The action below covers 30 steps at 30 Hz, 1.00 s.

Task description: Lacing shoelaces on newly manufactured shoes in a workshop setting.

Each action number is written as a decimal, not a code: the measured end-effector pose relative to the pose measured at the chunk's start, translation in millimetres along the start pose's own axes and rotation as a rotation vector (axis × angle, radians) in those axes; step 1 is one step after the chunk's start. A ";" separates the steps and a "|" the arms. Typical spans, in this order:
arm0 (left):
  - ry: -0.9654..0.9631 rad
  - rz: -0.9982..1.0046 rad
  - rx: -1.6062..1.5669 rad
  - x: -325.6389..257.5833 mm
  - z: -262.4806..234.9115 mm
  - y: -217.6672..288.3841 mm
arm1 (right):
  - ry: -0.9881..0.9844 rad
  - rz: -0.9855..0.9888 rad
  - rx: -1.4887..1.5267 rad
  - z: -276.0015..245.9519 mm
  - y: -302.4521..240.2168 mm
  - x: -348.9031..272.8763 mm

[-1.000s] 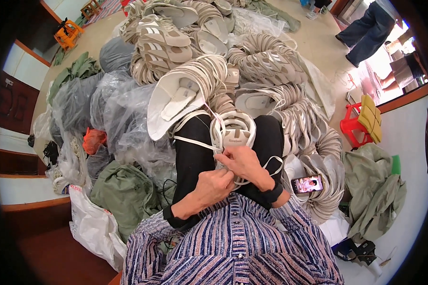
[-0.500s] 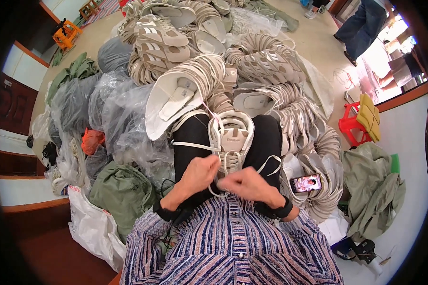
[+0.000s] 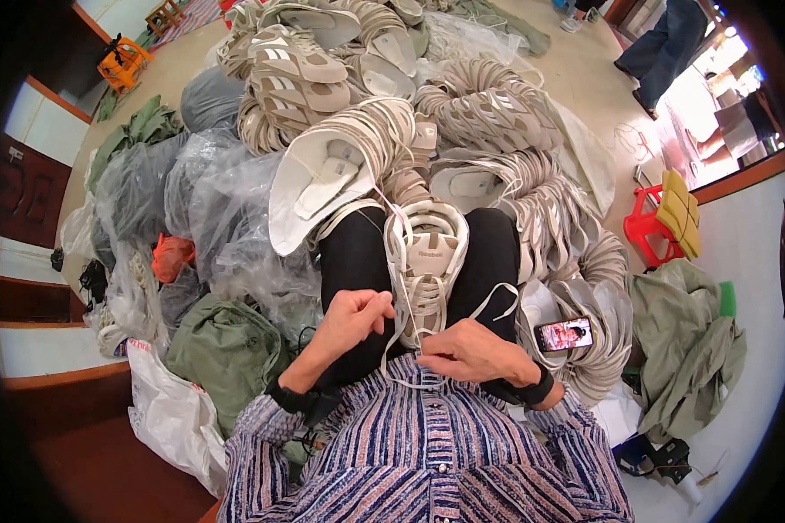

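A beige and white sneaker upper [image 3: 430, 253] lies between my knees, its tongue with a tan patch and its opening on the far side. A cream shoelace [image 3: 426, 296] crosses its front in several rows. Close to the upper's near right side, my right hand [image 3: 480, 350] is closed, its fingertips pinched on the lace. My left hand [image 3: 351, 327] is raised just left of the upper, thumb and fingers pressed together; anything between them is too small to make out. A loose loop of lace hangs between the hands over my striped cardigan [image 3: 436, 436].
Stacks of nested shoe uppers [image 3: 488, 113] rise ahead and to the right. A phone [image 3: 564, 335] rests on the right stack. Plastic-wrapped bundles [image 3: 227, 192] and a green sack [image 3: 223, 353] lie left. A red stool [image 3: 649, 227] stands right; a person [image 3: 667, 48] is beyond.
My hands have drawn apart: the left moved left off the laced rows, the right slightly right and down. More of the lacing shows now, and the lace loop hangs lower.
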<state>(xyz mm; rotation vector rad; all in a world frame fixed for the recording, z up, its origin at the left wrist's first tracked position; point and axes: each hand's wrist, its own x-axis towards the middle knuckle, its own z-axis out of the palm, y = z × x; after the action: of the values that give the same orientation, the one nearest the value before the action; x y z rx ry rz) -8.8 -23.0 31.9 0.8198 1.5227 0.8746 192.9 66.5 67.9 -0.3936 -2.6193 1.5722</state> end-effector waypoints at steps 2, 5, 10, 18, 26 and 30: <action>-0.026 -0.068 0.053 11.6 7.3 11.7 | -0.055 -0.027 -0.018 -1.8 -2.4 1.6; 0.026 0.095 0.229 34.0 17.4 -7.1 | 0.069 -0.086 0.039 14.1 -2.4 16.1; 0.248 0.408 0.813 29.4 -23.8 -8.8 | 0.020 0.104 0.137 27.6 19.5 7.9; 0.708 0.325 -0.341 -7.5 -134.0 2.6 | 0.583 0.450 0.083 15.3 54.6 -0.5; 0.740 0.663 0.252 11.8 -41.3 27.9 | 0.380 0.576 0.302 9.4 59.9 0.8; 0.328 0.727 0.684 21.6 21.0 14.8 | 0.316 0.318 0.904 -2.3 59.3 -5.7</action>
<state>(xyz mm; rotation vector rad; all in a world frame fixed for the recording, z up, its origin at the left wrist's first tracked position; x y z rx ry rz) 10.0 4.8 32.9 1.8812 1.8708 1.0409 209.8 93.5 17.6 -0.8852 -1.4470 2.3207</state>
